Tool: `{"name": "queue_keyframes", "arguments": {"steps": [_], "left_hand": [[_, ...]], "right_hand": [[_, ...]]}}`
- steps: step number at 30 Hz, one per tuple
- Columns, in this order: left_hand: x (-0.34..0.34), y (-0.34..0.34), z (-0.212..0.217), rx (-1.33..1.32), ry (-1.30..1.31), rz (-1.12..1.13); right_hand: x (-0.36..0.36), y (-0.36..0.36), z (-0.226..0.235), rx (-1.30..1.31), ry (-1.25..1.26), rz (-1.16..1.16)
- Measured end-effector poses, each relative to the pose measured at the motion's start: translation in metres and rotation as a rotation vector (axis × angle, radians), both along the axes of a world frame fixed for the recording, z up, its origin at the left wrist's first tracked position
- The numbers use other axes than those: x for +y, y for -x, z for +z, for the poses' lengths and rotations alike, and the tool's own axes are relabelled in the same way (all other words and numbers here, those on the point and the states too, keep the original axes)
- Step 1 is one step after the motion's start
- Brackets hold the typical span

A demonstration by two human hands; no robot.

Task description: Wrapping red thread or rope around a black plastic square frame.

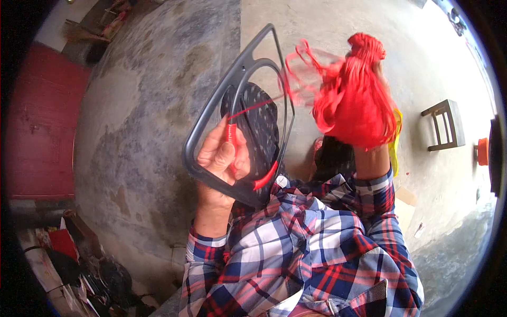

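My left hand (224, 156) grips the inner loop of a black frame (214, 100), with thumb and fingers closed around a part wrapped in red cord (231, 140). Another red-wrapped stretch (265, 177) shows at the frame's near right. A strand runs from the left fingers across the frame to a large bundle of red cord (354, 100), raised at the right. Behind that bundle is my right hand (372, 158); only its wrist side shows clearly, and its fingers are hidden. Loose loops of cord between the hands are blurred by motion.
A small dark stool (446, 126) stands on the concrete floor (158, 105) at the right, with an orange object (482, 151) beyond it. Something yellow (396, 142) shows beside my right wrist. Mixed clutter (95, 269) lies at the lower left, below a red panel (45, 121).
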State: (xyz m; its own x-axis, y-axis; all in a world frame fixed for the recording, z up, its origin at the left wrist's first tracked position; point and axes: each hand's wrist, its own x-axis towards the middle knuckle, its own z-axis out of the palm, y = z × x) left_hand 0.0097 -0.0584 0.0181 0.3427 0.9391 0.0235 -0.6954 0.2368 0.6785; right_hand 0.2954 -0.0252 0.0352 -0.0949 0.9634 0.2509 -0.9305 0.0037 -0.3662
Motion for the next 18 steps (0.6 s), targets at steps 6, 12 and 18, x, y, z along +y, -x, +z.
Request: {"name": "queue_keyframes", "arguments": {"steps": [6, 12, 18], "left_hand": [[0.004, 0.015, -0.010, -0.022, -0.030, 0.096], [0.004, 0.020, 0.001, -0.003, 0.066, -0.187], [-0.012, -0.017, 0.030, 0.236, -0.078, 0.045]], "right_hand": [[-0.035, 0.040, -0.031, -0.912, 0.090, -0.221], [-0.021, 0.062, -0.069, -1.392, 0.098, -0.125], [0.016, 0.087, -0.034, -1.178, 0.137, -0.040]]}}
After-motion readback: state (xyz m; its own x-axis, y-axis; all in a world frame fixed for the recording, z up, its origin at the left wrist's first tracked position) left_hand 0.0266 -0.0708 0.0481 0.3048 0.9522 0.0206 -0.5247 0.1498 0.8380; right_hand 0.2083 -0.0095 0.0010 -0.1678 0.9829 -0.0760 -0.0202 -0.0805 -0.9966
